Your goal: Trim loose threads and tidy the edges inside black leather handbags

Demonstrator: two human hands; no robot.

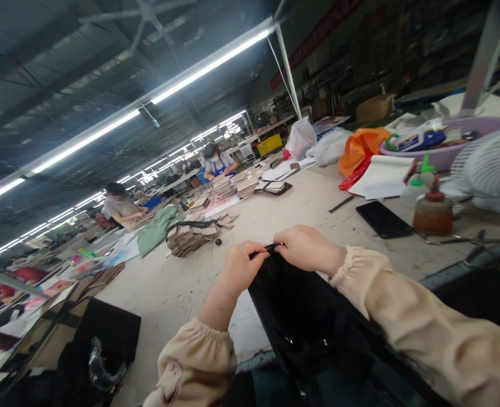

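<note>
A large black piece (318, 322), glossy in places, hangs from both hands over the table's near edge. My left hand (241, 265) pinches its top rim between thumb and fingers. Close beside it on the right, my right hand (307, 249) is closed on the same rim. The two hands are a short gap apart, with a thin black strip of the edge between them. Two small shiny metal spots show lower on the black piece.
A black phone (384, 219), a bottle of reddish-brown liquid (433, 212), scissors and a white fan (494, 169) lie to the right. Stacked brown pieces (190, 237) stand ahead. Black goods (106, 328) lie at lower left. Two people work farther off.
</note>
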